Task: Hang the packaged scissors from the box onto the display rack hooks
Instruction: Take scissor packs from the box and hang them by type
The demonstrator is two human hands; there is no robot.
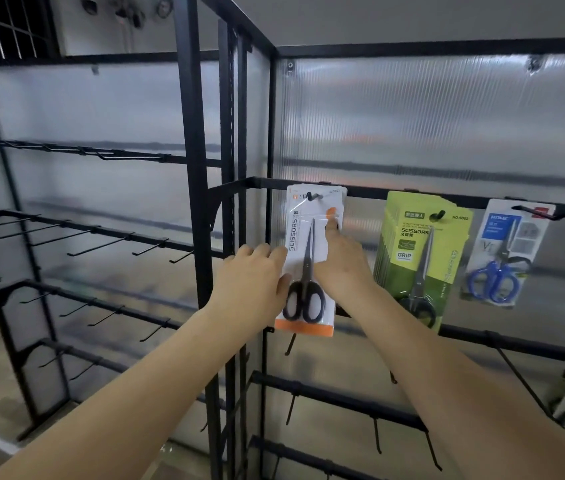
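A white-and-orange scissors pack (310, 261) is being steadied on a black hook (315, 196) of the display rack (412, 199), at about twelve o'clock from the two hands. The hang hole appears to be threaded over the hook already, with more white packs stacked behind the front one.

The left hand (253, 282) is being kept at the pack's nine o'clock edge, fingers curled round that edge and thumb pressed on the front beside the black handles. The right hand (338, 268) is being laid flat on the three o'clock side, fingers straight, the index fingertip (332, 224) being pressed on the card toward one o'clock, just below the hook.

The likeliest fault is judged to be a pack left short of the hook's back, so that it is being carried only near the tip and could slide off on release. A sideways pull by the gripping hand could also tear the hang hole or swing the green scissors packs (419, 251) hanging at three o'clock. The box is not being shown.
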